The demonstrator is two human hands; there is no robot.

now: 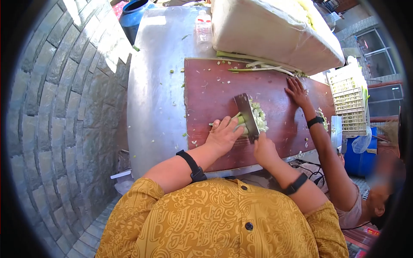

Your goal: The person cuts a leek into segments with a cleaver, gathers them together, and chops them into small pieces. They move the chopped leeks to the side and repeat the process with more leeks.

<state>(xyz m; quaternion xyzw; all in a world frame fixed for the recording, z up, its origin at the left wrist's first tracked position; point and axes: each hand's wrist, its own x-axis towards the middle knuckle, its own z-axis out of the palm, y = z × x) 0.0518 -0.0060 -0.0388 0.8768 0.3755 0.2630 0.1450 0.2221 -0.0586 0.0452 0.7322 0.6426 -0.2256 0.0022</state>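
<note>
On the reddish-brown board (215,90), my left hand (223,135) presses down on a bunch of green onion stalks (243,120), its fingers curled over them. My right hand (266,150) grips the handle of a cleaver (247,116), whose wide dark blade stands across the cut end of the stalks, just right of my left fingers. A pile of chopped pale green and white pieces (258,116) lies against the far side of the blade. The handle itself is hidden in my right fist.
A co-worker's hand (299,92) rests on the board at the right, near loose long stalks (262,67). Behind stand a large white-wrapped block (266,38) and a plastic bottle (203,30). A white crate (348,103) is at right, a blue barrel (134,17) at back left.
</note>
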